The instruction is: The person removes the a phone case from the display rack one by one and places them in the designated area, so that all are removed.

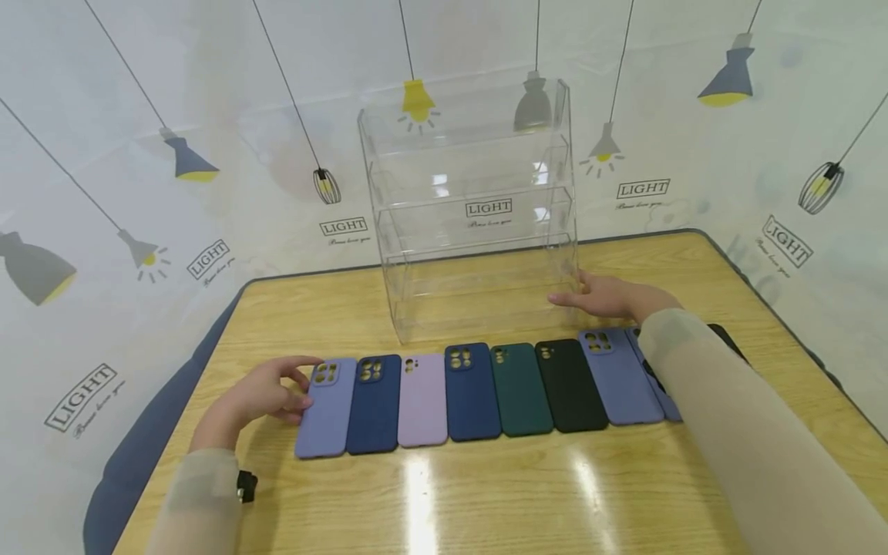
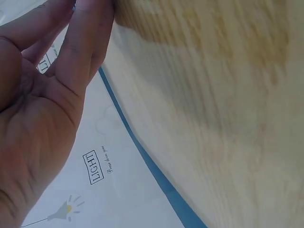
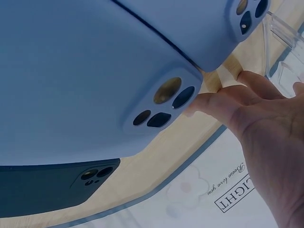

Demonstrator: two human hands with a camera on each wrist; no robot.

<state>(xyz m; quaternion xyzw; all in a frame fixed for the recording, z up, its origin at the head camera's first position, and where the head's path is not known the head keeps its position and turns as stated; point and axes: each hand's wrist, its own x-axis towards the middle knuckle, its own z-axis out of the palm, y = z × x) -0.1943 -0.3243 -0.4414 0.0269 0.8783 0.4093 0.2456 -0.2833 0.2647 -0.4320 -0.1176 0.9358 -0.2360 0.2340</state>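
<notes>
Several phone cases lie side by side in a row, camera cutouts at the far end. At the row's left end, my left hand [image 1: 267,391] touches the edge of a lavender-blue phone case [image 1: 326,416], index finger by its top corner and thumb at its side. In the left wrist view its fingertips run out of the frame. My right hand [image 1: 607,297] reaches over the right end of the row, beside the lower right corner of a clear acrylic display rack [image 1: 479,289]. Its fingers are extended and hold nothing. A periwinkle case [image 3: 95,85] fills much of the right wrist view.
Between the row's ends lie a navy case [image 1: 375,408], a pink case [image 1: 423,405], a green case [image 1: 522,393] and a black case [image 1: 572,389]. My right sleeve [image 1: 749,432] partly covers the rightmost cases. A lamp-patterned wall covering [image 1: 270,231] surrounds the wooden table [image 1: 499,493].
</notes>
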